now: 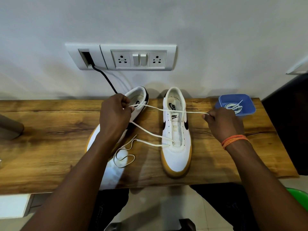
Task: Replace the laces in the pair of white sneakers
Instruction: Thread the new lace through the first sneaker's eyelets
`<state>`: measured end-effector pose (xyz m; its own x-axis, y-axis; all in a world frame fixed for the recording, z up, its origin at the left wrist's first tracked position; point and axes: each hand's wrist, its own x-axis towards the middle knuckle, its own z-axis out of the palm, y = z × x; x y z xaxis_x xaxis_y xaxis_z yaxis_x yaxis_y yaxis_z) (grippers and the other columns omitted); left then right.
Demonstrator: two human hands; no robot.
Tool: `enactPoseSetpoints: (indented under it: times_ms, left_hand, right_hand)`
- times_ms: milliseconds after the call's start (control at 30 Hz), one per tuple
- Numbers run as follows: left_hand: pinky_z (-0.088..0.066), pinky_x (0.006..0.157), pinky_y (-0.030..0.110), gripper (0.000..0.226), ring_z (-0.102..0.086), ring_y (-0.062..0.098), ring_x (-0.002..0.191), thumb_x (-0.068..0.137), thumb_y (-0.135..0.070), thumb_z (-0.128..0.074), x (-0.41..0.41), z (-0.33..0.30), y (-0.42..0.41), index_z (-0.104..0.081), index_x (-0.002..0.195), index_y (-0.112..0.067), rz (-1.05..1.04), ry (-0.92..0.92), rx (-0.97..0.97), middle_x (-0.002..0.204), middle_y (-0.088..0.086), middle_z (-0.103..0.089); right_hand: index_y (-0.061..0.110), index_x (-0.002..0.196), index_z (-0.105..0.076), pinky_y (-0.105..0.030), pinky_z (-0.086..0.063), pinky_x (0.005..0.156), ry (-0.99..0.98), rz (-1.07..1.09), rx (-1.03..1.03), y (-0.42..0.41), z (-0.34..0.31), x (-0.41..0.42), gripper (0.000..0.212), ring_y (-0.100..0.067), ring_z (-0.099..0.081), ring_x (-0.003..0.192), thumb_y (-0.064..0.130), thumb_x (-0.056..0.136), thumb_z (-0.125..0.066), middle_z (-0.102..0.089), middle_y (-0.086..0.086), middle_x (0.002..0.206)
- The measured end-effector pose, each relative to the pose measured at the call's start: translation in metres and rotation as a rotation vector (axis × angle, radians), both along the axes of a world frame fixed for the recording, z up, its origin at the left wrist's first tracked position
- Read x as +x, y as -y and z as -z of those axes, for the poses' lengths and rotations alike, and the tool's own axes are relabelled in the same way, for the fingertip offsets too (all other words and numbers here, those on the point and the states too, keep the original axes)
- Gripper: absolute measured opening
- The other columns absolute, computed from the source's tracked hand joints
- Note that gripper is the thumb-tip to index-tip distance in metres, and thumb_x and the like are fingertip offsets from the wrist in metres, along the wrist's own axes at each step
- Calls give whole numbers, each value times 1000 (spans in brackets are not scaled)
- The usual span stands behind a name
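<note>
The left sneaker (133, 104) lies mostly hidden under the left hand (115, 112), whose fingers pinch the lace (150, 130). Limp and light, that lace runs from the right sneaker's (176, 147) lowest eyelets; best held near its tip. The right hand (223, 122) pinches its far end; the tip itself is hidden.

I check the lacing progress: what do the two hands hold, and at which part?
Both pinch one white lace: the left hand mid-length, the right hand near its free end.
</note>
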<state>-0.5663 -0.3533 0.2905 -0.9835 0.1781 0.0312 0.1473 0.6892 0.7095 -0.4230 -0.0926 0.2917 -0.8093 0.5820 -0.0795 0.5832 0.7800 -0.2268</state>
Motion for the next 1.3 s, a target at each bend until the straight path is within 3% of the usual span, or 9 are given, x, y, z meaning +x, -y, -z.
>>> enactPoseSetpoints:
  times_ms: [100,167,267,367,700,867,1000,1133,1300]
  left_hand:
    - [-38,84,22,43,-57,14,107,80,-29,-78,15,-1,-14,-63,119,-17,150,-95,-24,117,-2,-63]
    - [-43,84,23,45,-61,12,103,82,-27,-77,30,-6,-32,-62,123,-17,304,-34,86,121,-4,-63]
    - [-57,59,32,30,-69,19,64,85,-18,-76,51,-3,-50,-66,113,-18,485,341,340,106,-1,-68]
    - [-56,51,31,15,-66,20,55,83,-7,-77,50,8,-49,-70,96,-9,517,426,382,75,2,-69]
    - [-57,50,25,9,-64,12,49,78,0,-78,27,6,-30,-72,85,-1,477,464,178,67,15,-69]
    - [-50,46,17,9,-62,6,45,79,-1,-78,27,7,-30,-71,83,-4,452,457,92,59,4,-67]
    - [-48,44,17,21,-60,5,47,73,-8,-85,29,9,-31,-71,89,-6,482,411,63,66,-2,-68]
    - [-48,49,20,31,-64,7,51,76,-17,-83,38,4,-42,-69,103,-11,545,426,207,91,1,-72]
    - [-58,58,30,18,-70,25,64,83,-6,-75,54,9,-61,-72,100,-1,594,536,392,76,8,-74]
  right_hand:
    - [27,57,-50,-37,-47,66,-81,-148,-83,16,-1,-5,40,-27,-57,68,31,96,-56,-60,-3,67]
    - [26,65,-62,-41,-49,69,-160,-295,-93,32,1,-7,30,-28,-60,72,30,94,-55,-65,-3,72]
    - [25,93,-75,-42,-52,71,-179,-480,-41,51,3,-8,22,-27,-65,78,31,94,-54,-70,-5,85]
    - [23,98,-76,-39,-52,67,-169,-554,-87,51,3,-8,18,-26,-63,77,29,94,-60,-66,-5,83]
    - [12,113,-73,-37,-55,88,-103,-395,-693,26,-4,-5,22,-18,-68,96,16,94,-62,-74,-4,106]
    - [7,109,-74,-17,-56,75,-132,-283,-844,18,-8,-2,23,-16,-71,92,6,86,-71,-76,-3,100]
    - [11,98,-77,-18,-56,71,-177,-241,-809,16,-7,-3,19,-16,-72,84,6,80,-77,-76,-3,90]
    - [13,92,-76,-22,-58,73,-189,-260,-786,20,-7,-3,19,-13,-72,76,4,76,-80,-76,-3,81]
    - [3,90,-67,-28,-58,69,-209,-251,-876,30,-10,-3,20,-19,-73,69,1,75,-80,-74,-8,73]
